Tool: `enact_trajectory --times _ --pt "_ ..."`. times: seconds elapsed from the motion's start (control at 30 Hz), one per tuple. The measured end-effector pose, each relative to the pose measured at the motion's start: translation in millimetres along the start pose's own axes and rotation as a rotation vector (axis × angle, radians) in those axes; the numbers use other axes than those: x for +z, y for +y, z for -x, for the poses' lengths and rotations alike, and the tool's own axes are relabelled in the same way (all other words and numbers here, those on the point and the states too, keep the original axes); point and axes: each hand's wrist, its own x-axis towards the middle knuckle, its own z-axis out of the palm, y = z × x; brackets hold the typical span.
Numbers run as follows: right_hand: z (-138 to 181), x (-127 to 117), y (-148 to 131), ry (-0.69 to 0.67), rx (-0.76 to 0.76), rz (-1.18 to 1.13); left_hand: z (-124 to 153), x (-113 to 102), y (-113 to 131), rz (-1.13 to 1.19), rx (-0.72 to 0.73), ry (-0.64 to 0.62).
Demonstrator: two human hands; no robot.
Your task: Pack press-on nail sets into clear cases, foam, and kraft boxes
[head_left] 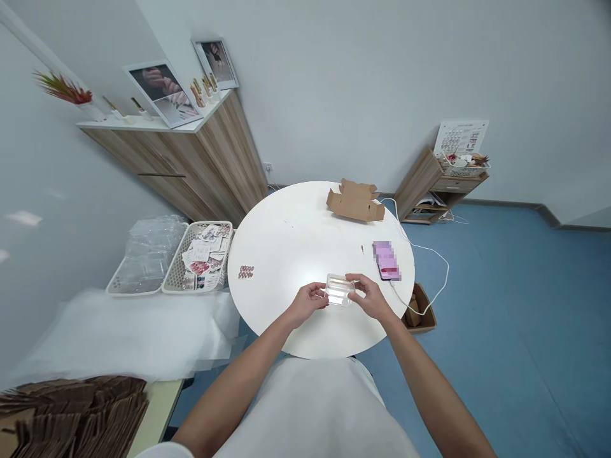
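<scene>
At a round white table (277, 238), right of reddish oval pieces (245, 272), the left hand (307, 303) is holding one side of a clear rectangular plastic box (339, 291), the right hand (370, 297) gripping its other side near a purple-screened rectangular phone (386, 259).

white rounded table (272, 305) | opened brown cardboard box (354, 202) | phone (386, 259) | small reddish pieces (245, 275) in two rows

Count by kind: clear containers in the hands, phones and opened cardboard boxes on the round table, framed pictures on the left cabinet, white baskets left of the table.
Clear container: 1
Phone: 1
Opened cardboard box: 1
Framed pictures: 2
White baskets: 2
Total: 7
</scene>
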Motion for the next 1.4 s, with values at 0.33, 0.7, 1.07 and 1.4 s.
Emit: enact_trajectory --times 0.33,0.7,1.07,1.4 --pt "-8 23 6 0.152 0.328 -0.296 14 -10 -18 0.006 -0.015 -0.025" --pt "0 45 8 0.252 0.430 -0.446 18 -20 -25 -0.002 0.005 -0.036" --pt "44 108 39 0.383 0.371 -0.091 18 -45 -63 -0.076 -0.033 0.149" --pt "40 136 70 0.381 0.432 -0.013 3 -61 -103 -0.304 -0.060 0.228"
